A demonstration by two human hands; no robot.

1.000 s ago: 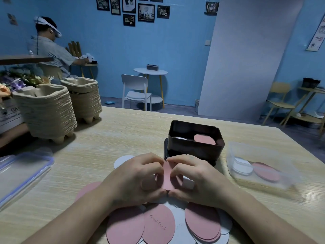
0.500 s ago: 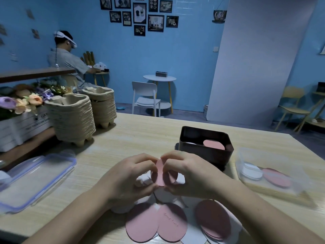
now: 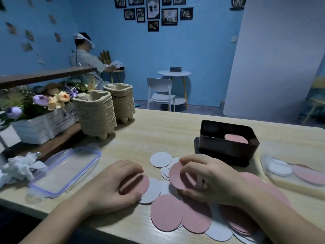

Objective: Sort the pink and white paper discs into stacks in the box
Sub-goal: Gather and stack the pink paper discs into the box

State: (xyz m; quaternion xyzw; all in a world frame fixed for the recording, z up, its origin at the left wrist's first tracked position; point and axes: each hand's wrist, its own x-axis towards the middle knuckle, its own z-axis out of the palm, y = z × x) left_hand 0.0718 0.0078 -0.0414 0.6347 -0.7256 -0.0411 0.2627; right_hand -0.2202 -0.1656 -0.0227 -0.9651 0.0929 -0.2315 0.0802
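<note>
Pink discs (image 3: 167,213) and white discs (image 3: 161,159) lie mixed and overlapping on the wooden table in front of me. My right hand (image 3: 209,178) pinches one pink disc (image 3: 175,176) by its edges, tilted up off the pile. My left hand (image 3: 112,185) lies flat, fingers pressing on another pink disc (image 3: 143,183) that lies on the table. Behind the pile stands a dark box (image 3: 228,148) with a pink disc (image 3: 235,138) inside. A clear tray (image 3: 274,184) at the right holds a white stack (image 3: 279,167) and a pink stack (image 3: 309,176).
A clear lid with a blue rim (image 3: 68,170) lies at the left, crumpled white tissue (image 3: 19,167) beside it. Two stacks of pulp cup carriers (image 3: 95,113) and a white flower crate (image 3: 40,125) stand at the back left. A person sits far behind.
My hands have come apart: the left moved left and down onto a pink disc on the table, the right keeps the pink disc both were holding. The view has swung left.
</note>
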